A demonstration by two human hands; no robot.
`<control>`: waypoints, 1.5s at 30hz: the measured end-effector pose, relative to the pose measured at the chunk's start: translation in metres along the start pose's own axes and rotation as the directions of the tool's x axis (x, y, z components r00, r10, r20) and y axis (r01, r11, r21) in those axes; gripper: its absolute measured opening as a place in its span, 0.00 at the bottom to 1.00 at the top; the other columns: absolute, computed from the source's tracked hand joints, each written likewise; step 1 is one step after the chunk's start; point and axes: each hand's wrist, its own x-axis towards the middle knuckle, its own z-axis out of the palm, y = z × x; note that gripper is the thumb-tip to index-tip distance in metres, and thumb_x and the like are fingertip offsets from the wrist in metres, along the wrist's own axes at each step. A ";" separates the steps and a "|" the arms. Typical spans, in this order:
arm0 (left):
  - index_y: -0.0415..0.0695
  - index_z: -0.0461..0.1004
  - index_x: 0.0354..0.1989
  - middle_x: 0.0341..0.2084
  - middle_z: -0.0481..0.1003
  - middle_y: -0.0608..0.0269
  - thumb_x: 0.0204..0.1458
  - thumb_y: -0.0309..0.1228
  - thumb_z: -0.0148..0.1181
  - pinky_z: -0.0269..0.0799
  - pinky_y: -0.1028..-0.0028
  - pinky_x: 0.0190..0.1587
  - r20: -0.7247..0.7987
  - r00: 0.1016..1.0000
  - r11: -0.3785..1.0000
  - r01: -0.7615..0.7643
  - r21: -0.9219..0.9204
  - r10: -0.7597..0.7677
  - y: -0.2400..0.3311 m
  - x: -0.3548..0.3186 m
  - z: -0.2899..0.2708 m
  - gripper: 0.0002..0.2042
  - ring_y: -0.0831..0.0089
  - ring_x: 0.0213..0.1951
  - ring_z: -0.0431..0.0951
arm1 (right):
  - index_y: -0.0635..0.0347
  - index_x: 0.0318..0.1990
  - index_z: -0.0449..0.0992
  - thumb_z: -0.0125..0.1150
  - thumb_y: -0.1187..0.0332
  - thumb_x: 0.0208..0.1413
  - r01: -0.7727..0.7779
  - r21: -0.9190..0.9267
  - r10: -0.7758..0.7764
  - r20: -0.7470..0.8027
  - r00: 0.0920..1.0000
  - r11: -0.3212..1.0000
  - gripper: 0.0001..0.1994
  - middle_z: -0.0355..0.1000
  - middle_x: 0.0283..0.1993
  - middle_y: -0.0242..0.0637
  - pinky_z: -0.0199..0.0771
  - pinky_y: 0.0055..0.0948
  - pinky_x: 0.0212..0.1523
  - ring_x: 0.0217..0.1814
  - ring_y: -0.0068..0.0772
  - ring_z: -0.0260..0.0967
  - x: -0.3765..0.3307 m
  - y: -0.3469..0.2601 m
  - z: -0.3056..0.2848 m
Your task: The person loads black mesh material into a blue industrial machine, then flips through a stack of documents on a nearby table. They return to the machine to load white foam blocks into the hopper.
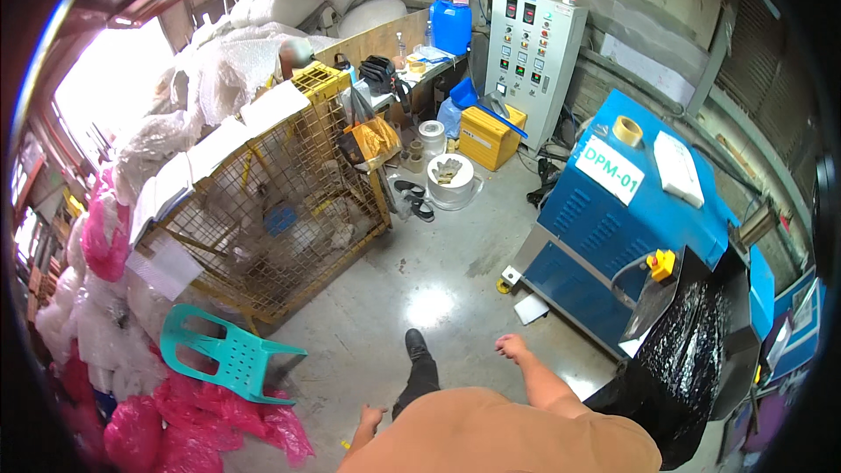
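Observation:
My left hand (372,414) hangs low beside my body, with a finger stretched out; nothing shows in it. Over the bare floor my right hand (508,346) is held forward, its fingers curled in and nothing visible in them. Neither hand touches anything. One of my dark shoes (415,344) is stepping forward on the grey floor (372,315). A teal plastic chair (229,352), apparently tipped over, lies nearest my left hand. To the right of my right hand stands a blue machine (574,285) with black plastic sheeting (679,359) on its near end.
A yellow wire cage (289,210) and pink plastic bags (166,420) line the left side. Ahead are a white round tub (449,187) with gloves on it, a yellow box (492,136), and a grey control cabinet (531,61). A tape roll (627,130) tops the machine.

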 end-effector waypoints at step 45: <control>0.36 0.54 0.77 0.70 0.66 0.36 0.55 0.26 0.66 0.67 0.55 0.70 -0.494 0.763 0.786 0.029 -0.618 -0.417 0.362 0.168 0.062 0.41 0.47 0.70 0.70 | 0.54 0.54 0.83 0.57 0.66 0.68 0.005 -0.375 0.133 0.340 0.931 0.927 0.13 0.84 0.44 0.45 0.84 0.47 0.39 0.42 0.44 0.85 0.411 -0.391 -0.107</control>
